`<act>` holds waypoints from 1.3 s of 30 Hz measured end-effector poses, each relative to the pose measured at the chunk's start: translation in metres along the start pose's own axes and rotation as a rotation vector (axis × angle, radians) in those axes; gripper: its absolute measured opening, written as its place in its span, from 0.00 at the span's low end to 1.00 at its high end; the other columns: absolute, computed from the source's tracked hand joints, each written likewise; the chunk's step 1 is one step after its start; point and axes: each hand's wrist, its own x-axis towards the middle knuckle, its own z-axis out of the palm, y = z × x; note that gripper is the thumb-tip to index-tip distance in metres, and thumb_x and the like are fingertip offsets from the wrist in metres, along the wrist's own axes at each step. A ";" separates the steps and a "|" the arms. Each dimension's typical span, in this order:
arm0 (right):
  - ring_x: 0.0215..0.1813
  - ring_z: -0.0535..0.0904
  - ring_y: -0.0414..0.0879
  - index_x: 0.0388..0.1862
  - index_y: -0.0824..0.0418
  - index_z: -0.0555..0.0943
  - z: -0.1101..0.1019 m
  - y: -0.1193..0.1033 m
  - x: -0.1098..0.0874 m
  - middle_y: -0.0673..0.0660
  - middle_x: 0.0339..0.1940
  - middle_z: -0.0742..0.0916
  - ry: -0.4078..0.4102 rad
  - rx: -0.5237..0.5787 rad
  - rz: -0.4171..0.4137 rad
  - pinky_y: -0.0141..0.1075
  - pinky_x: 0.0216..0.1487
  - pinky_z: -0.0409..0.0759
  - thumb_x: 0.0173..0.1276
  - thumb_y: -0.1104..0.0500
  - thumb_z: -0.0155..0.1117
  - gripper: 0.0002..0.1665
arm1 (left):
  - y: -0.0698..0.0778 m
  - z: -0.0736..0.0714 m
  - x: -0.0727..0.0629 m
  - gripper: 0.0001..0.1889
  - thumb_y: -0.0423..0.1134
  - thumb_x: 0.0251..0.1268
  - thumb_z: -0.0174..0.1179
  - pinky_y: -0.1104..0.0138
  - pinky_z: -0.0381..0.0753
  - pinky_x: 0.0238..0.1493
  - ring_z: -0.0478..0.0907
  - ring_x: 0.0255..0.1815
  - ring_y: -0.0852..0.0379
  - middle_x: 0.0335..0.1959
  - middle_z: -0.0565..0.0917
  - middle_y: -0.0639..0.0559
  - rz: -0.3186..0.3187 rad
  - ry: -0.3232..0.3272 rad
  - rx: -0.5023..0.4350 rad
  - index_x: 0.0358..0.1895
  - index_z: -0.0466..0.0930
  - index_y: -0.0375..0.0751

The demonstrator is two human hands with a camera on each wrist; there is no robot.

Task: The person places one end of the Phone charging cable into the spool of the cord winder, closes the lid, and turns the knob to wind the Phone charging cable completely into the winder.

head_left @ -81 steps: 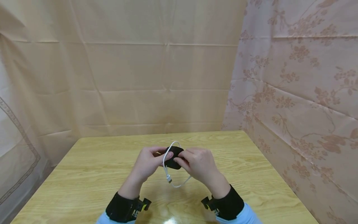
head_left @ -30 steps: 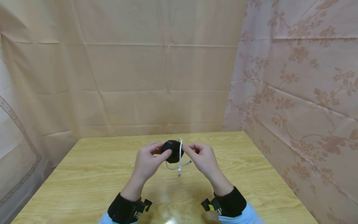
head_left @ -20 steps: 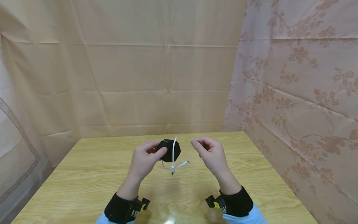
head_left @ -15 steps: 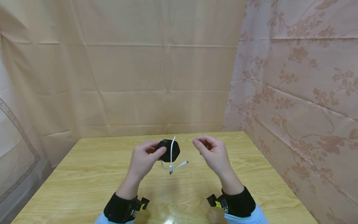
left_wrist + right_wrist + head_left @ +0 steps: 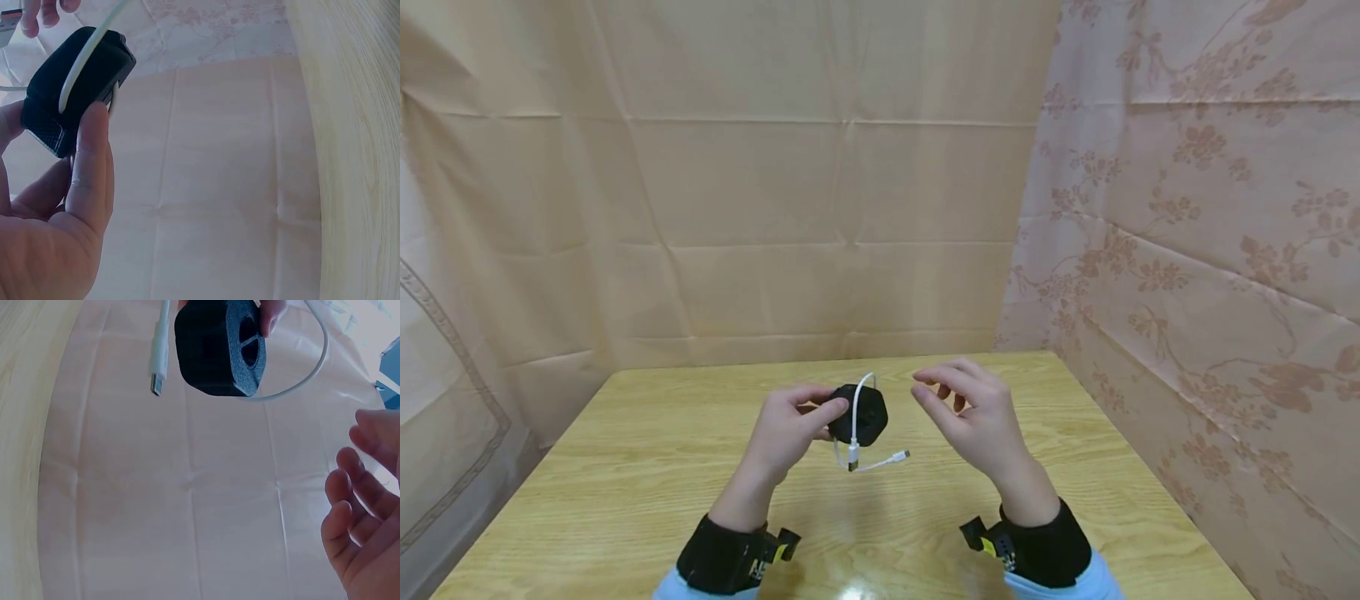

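Observation:
My left hand [image 5: 782,433] grips the left edge of a black six-sided cable winder [image 5: 871,415] between thumb and fingers, above the table. A white USB cable [image 5: 854,421] loops over its front face. Both plugs hang free: the larger white plug [image 5: 853,455] points down and the slimmer plug [image 5: 901,457] points right. In the right wrist view, the winder [image 5: 203,350] shows a round opening in its side, with a metal-tipped plug [image 5: 159,359] dangling beside it. Apart from it, to the right, my right hand [image 5: 981,417] holds nothing, its fingers loosely bent.
Below the hands is a light wood-grain table [image 5: 647,467]. A creased beige cloth [image 5: 760,183] hangs behind its far edge, and a flowered pink cloth [image 5: 1210,250] hangs along the right side. Each wrist wears a black band [image 5: 1045,546] with a small camera.
My right hand has let go of the winder's right side, moved off to the right and loosened its fingers. The left hand still holds the winder, tilted slightly differently, with the cable loop shifted left.

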 end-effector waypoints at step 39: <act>0.31 0.75 0.35 0.39 0.43 0.92 0.029 0.003 -0.011 0.43 0.34 0.82 -0.403 -0.207 -0.332 0.25 0.31 0.73 0.59 0.59 0.81 0.12 | -0.011 0.008 0.000 0.14 0.37 0.69 0.66 0.55 0.87 0.34 0.86 0.37 0.50 0.39 0.87 0.41 -0.125 -0.271 -0.036 0.46 0.86 0.26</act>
